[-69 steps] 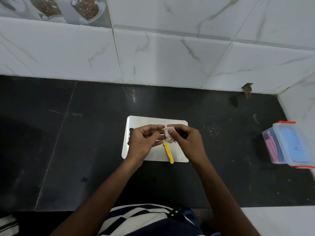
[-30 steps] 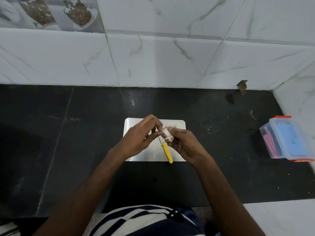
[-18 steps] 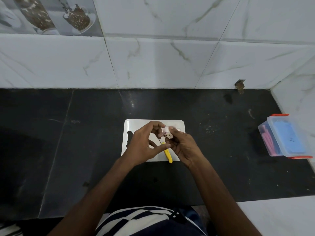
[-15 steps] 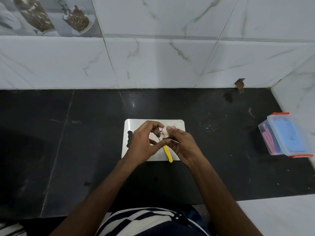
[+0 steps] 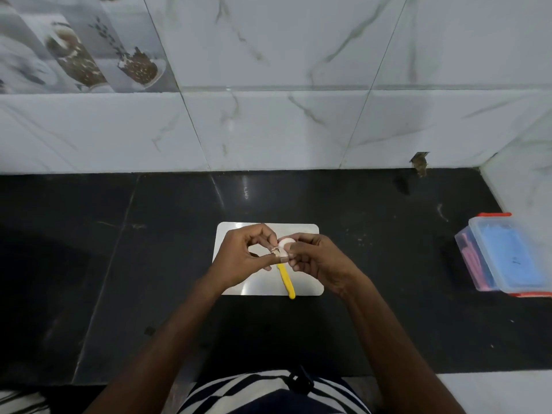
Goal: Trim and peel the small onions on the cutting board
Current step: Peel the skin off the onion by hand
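Two hands: both are raised just above the cutting board, meeting over its middle, so that the peeling is done in the air and the scraps can be expected to fall on the board
Left hand (image 5: 242,258): its fingers (image 5: 270,234) are curled, thumb and forefinger pinched on a brownish flap of skin (image 5: 276,251) at the near end of the onion; the pinch is judged to be for pulling the skin away
Right hand (image 5: 316,259): its fingers are curled round the onion from the right, the thumb laid across its near side, so that the bulb is steadied against the pull
Onion (image 5: 285,243): one is seen, small and pale, held between the two hands above the board, not lying on it; much of its surface looks already bared; other onions cannot be made out, and any beneath the hands would be hidden
Knife (image 5: 286,279): one, with a yellow handle, is laid on the board below the hands, handle toward the person and just over the near edge; the blade is hidden by the fingers; it is judged to be set aside within reach for the next trim
Cutting board (image 5: 307,285): one, white, set on the surface straight before the person
Surface (image 5: 149,249): one dark stone top, backed by marbled wall tiles
Plastic box (image 5: 504,255): one, clear with a blue lid and orange clips, kept well apart at the right edge, out of the work
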